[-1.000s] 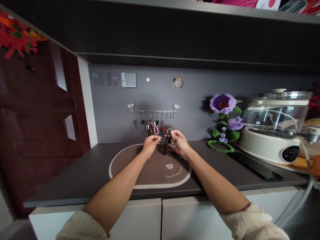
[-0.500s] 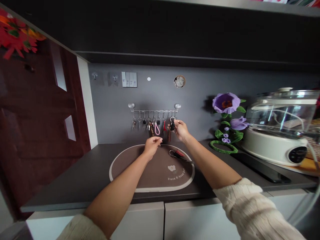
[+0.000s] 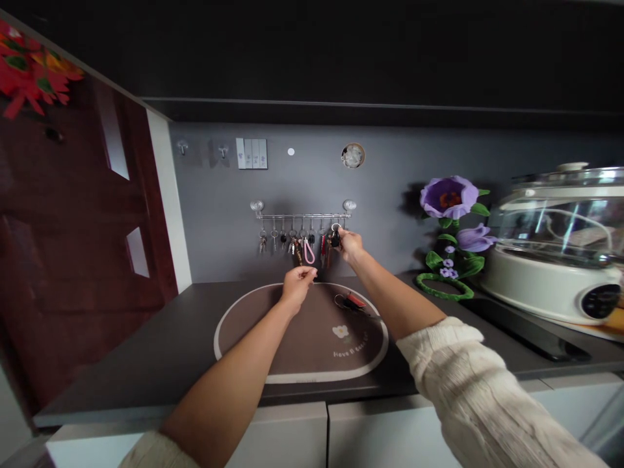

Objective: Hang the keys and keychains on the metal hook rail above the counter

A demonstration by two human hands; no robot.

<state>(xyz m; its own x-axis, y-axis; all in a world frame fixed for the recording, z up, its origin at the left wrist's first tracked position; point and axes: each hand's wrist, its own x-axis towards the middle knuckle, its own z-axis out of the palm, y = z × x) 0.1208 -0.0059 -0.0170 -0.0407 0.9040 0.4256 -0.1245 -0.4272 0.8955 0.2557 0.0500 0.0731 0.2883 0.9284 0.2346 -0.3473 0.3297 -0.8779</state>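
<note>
Pinched in my right hand (image 3: 351, 244) is a key ring (image 3: 335, 239) with a black piece on it. It is at the right end of a clear hook rack (image 3: 305, 216) on the grey wall; whether the ring touches a hook I cannot tell. Several bunches of keys hang along the rack, one with a pink loop strap (image 3: 309, 251). Below the rack, my left hand (image 3: 298, 286) is closed with fingertips together above the brown mat (image 3: 277, 344); anything inside it is hidden. Another key ring with a red and black piece (image 3: 355, 301) lies on the mat.
A purple fabric flower (image 3: 448, 197) with a green ring base stands on the counter to the right. Beside it are a dark flat slab (image 3: 531, 331) and a white appliance with a clear top (image 3: 546, 273). A dark shelf (image 3: 312, 58) overhangs above.
My right hand has raised the key ring slightly toward the rack's right-hand hooks. My left hand has hardly moved. The view has shifted a little.
</note>
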